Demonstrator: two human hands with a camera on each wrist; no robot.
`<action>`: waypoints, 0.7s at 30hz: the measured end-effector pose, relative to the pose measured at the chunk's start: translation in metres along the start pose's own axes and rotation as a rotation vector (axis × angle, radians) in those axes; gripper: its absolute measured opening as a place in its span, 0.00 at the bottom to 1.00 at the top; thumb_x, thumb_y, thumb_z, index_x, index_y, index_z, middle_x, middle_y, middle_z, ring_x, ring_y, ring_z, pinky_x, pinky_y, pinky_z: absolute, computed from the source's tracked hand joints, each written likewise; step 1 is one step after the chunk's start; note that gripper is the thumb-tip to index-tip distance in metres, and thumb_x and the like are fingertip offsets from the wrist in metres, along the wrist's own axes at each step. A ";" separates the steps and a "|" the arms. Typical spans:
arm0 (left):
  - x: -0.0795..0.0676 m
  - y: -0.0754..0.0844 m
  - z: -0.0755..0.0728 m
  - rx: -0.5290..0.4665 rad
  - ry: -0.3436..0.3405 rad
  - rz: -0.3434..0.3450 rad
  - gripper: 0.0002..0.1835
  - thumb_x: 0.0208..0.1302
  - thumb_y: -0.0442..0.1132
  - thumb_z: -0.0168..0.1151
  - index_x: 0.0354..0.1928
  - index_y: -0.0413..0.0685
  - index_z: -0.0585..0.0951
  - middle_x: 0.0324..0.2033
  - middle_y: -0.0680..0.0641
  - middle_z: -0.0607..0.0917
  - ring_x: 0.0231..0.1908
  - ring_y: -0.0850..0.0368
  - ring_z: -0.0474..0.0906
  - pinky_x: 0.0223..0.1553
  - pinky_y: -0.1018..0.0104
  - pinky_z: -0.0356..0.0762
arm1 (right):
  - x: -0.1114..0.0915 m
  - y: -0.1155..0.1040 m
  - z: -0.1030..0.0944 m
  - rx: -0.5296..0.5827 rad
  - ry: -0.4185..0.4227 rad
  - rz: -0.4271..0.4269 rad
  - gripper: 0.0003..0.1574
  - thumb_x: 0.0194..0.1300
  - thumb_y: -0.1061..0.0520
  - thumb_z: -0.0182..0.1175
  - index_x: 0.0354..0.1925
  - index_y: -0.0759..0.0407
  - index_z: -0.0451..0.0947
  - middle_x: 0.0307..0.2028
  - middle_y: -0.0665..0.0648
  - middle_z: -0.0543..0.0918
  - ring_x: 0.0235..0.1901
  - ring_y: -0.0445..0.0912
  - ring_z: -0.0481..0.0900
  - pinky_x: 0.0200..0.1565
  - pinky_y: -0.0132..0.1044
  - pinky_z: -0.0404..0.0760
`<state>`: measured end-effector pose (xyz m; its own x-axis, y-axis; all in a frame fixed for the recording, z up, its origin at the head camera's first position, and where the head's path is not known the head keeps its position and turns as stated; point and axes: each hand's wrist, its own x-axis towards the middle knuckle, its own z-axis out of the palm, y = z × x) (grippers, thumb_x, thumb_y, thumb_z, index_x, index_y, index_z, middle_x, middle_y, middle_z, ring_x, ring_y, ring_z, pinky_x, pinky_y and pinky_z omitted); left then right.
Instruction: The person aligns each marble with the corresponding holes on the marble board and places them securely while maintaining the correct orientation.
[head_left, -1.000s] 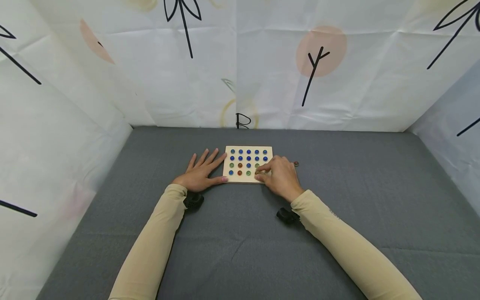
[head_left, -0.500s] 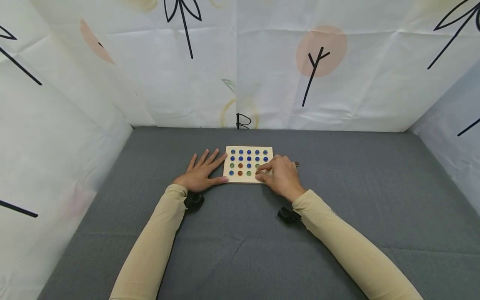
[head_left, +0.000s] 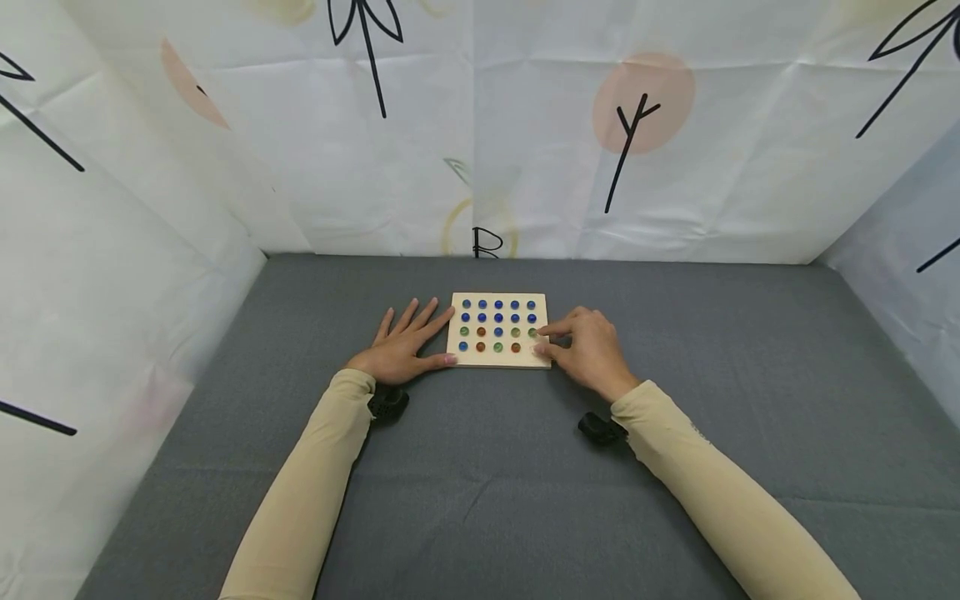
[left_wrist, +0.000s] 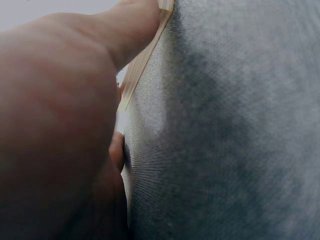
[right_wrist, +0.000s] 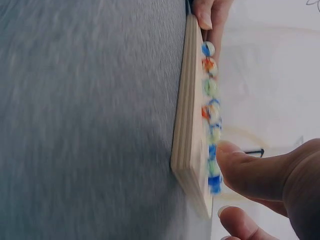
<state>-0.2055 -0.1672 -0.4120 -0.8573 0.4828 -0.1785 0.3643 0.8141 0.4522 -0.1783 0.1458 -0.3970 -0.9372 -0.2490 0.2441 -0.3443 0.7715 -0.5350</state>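
A pale wooden board [head_left: 490, 359] lies flat on the table with rows of glass marbles in its holes. Blue marbles [head_left: 498, 317] fill the two far rows; green, blue and reddish ones [head_left: 515, 348] sit in the two near rows. My left hand [head_left: 401, 348] lies spread at the board's left side, thumb and index finger touching its edge. Over the near right corner is my right hand [head_left: 592, 350], thumb and index finger apart. In the right wrist view the thumb [right_wrist: 255, 172] hovers by the marbles, and nothing shows between the fingers.
Dark grey cloth [head_left: 480, 483] covers the table around the board. White printed fabric [head_left: 525, 150] stands as a wall behind and at both sides. A black wrist camera [head_left: 600, 429] hangs under the right wrist.
My right hand has shifted right along the board, uncovering a reddish marble in the near row. The loose marble right of the board is now out of sight. The left hand stays put.
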 end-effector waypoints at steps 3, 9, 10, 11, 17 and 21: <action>0.000 -0.001 0.000 -0.003 0.000 0.004 0.46 0.73 0.64 0.55 0.83 0.57 0.46 0.81 0.44 0.40 0.79 0.43 0.27 0.74 0.42 0.18 | -0.001 0.006 -0.005 -0.007 0.011 0.008 0.16 0.59 0.55 0.76 0.46 0.60 0.91 0.38 0.61 0.83 0.37 0.55 0.76 0.42 0.53 0.72; 0.000 -0.002 0.001 -0.016 0.004 0.016 0.48 0.72 0.67 0.54 0.83 0.57 0.47 0.81 0.44 0.40 0.79 0.43 0.28 0.74 0.42 0.18 | -0.002 0.022 -0.015 -0.032 0.035 0.019 0.18 0.59 0.56 0.76 0.47 0.61 0.90 0.37 0.63 0.83 0.36 0.56 0.77 0.41 0.53 0.74; 0.000 -0.002 0.001 -0.020 0.005 0.018 0.48 0.72 0.68 0.54 0.83 0.57 0.47 0.81 0.44 0.40 0.79 0.43 0.28 0.74 0.42 0.18 | -0.002 0.025 -0.017 -0.033 0.039 0.020 0.18 0.59 0.56 0.76 0.48 0.61 0.90 0.37 0.63 0.83 0.36 0.56 0.77 0.41 0.53 0.74; 0.000 -0.002 0.001 -0.020 0.005 0.018 0.48 0.72 0.67 0.54 0.83 0.57 0.47 0.81 0.44 0.40 0.79 0.43 0.28 0.74 0.42 0.18 | -0.001 0.027 -0.018 -0.036 0.043 0.023 0.19 0.59 0.56 0.76 0.48 0.62 0.90 0.37 0.63 0.83 0.36 0.56 0.77 0.41 0.53 0.74; 0.000 -0.001 0.000 -0.014 0.003 0.013 0.47 0.73 0.64 0.55 0.83 0.57 0.46 0.81 0.44 0.40 0.79 0.43 0.28 0.74 0.42 0.18 | 0.000 0.040 -0.027 -0.057 0.066 0.041 0.19 0.58 0.58 0.76 0.48 0.64 0.89 0.38 0.66 0.84 0.38 0.59 0.79 0.44 0.56 0.74; 0.000 -0.001 0.000 -0.011 0.003 0.013 0.46 0.73 0.63 0.55 0.83 0.57 0.46 0.81 0.44 0.40 0.79 0.43 0.28 0.74 0.41 0.19 | -0.001 0.047 -0.031 -0.075 0.056 0.072 0.20 0.60 0.57 0.76 0.49 0.64 0.88 0.40 0.67 0.83 0.40 0.60 0.79 0.44 0.57 0.75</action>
<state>-0.2058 -0.1678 -0.4129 -0.8536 0.4922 -0.1704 0.3710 0.8042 0.4642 -0.1919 0.1999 -0.3975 -0.9542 -0.1593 0.2531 -0.2687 0.8282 -0.4917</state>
